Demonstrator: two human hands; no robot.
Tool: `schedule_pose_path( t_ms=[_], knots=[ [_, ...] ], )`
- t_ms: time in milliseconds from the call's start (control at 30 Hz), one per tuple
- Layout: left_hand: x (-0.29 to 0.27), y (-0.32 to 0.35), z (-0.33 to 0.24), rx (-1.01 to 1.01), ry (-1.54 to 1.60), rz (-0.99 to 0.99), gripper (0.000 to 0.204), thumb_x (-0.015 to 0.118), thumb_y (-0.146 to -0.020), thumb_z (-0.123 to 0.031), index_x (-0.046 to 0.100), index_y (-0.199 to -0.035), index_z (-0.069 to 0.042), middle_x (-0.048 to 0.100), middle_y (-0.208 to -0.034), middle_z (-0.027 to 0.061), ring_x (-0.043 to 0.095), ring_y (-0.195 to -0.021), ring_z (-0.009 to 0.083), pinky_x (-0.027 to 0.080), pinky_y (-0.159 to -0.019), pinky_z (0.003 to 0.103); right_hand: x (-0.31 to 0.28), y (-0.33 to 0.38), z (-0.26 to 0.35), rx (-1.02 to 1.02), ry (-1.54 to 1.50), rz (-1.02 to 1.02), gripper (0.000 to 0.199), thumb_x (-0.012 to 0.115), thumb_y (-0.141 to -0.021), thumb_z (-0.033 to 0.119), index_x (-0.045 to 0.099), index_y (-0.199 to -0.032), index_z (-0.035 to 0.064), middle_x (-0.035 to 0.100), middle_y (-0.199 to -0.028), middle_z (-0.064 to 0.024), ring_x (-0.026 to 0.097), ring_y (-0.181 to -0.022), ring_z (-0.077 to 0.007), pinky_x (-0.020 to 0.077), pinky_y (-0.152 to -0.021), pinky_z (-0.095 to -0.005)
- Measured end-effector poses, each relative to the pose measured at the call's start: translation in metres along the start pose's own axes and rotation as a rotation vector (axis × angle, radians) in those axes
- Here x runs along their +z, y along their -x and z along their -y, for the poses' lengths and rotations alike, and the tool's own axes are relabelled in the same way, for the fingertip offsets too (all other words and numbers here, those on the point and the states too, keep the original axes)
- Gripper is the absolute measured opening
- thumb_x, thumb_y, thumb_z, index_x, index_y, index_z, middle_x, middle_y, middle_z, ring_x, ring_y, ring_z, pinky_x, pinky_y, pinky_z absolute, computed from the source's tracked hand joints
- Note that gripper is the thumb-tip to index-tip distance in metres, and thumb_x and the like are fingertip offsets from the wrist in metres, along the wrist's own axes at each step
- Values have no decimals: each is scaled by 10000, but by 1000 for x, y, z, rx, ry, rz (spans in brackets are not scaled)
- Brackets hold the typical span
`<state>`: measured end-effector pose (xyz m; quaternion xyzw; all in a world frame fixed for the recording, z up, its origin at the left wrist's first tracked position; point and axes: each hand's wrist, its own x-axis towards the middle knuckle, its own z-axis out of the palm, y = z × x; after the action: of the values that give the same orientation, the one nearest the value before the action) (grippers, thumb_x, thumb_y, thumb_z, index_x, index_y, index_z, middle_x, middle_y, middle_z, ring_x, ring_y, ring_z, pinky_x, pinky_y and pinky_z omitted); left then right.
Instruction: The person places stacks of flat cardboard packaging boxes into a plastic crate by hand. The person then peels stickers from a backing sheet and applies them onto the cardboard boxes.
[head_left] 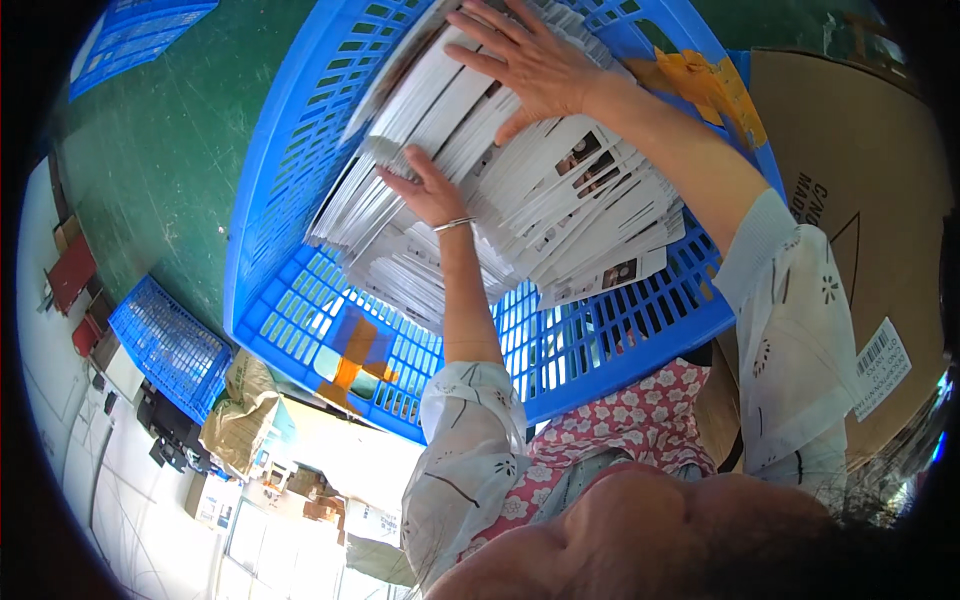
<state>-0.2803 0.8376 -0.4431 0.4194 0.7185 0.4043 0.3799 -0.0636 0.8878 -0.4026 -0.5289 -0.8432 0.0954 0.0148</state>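
Note:
A large blue plastic basket [255,205] with slotted walls is in front of me, packed with flat white printed card pieces [560,225] standing on edge in tight rows. Some of them carry small dark pictures. My left hand [430,192], with a thin bracelet at the wrist, rests on the left rows, thumb and fingers apart. Farther back, my right hand [535,68] lies with spread fingers over the tops of the far rows. Neither hand is closed on a piece. The lower parts of the rows are hidden.
A big brown cardboard carton [850,170] stands close on the right. Orange tape [715,90] wraps the basket's far right rim. On the green floor [170,150] to the left are another blue basket [175,340] and a brown bag [245,415].

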Motion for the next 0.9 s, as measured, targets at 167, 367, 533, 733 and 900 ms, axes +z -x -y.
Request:
schedule_pose_path(
  t_ms=[167, 367, 533, 733, 900],
  knots=[
    [-14, 9, 37, -90, 190, 49, 885, 328, -909, -661, 205, -1430, 43, 340, -1412, 227, 387, -1276, 308, 285, -1066, 415, 16, 8, -4, -23, 25, 47, 1205, 580, -553, 841, 190, -1492, 195, 32, -1567, -85, -33, -1444, -269, 37, -1151, -522],
    [-34, 55, 78, -331, 437, 270, 1067, 195, -786, -846, 243, -1457, -18, 341, -1463, 151, 335, -1331, 301, 224, -1105, 403, 8, 5, 1, -11, 68, 57, 1171, 530, -573, 865, 191, -1493, 225, 40, -1568, -69, -62, -1443, -253, 40, -1135, -565],
    [-23, 68, 48, -541, 311, 149, 1094, 215, -759, -871, 226, -1472, -41, 309, -1479, 146, 316, -1340, 289, 207, -1119, 372, 5, 5, -2, 5, 104, 178, 1082, 542, -659, 801, 172, -1498, 225, 23, -1575, -44, -60, -1446, -244, 45, -1142, -545],
    [-2, 73, 33, -513, 246, 1, 925, 247, -908, -699, 190, -1459, 42, 226, -1526, 135, 232, -1394, 238, 151, -1131, 311, 30, 2, -22, -85, -71, -238, 1008, 604, -716, 681, 249, -1482, 130, 78, -1562, -134, 4, -1443, -309, 80, -1096, -626],
    [-22, 67, 77, -328, 250, 203, 929, 203, -881, -742, 230, -1468, -23, 304, -1491, 127, 307, -1349, 260, 190, -1126, 354, 15, 10, -13, -123, 248, -270, 860, 588, -807, 583, 280, -1464, 120, 169, -1519, -164, 145, -1394, -317, 167, -1083, -560]
  ],
)
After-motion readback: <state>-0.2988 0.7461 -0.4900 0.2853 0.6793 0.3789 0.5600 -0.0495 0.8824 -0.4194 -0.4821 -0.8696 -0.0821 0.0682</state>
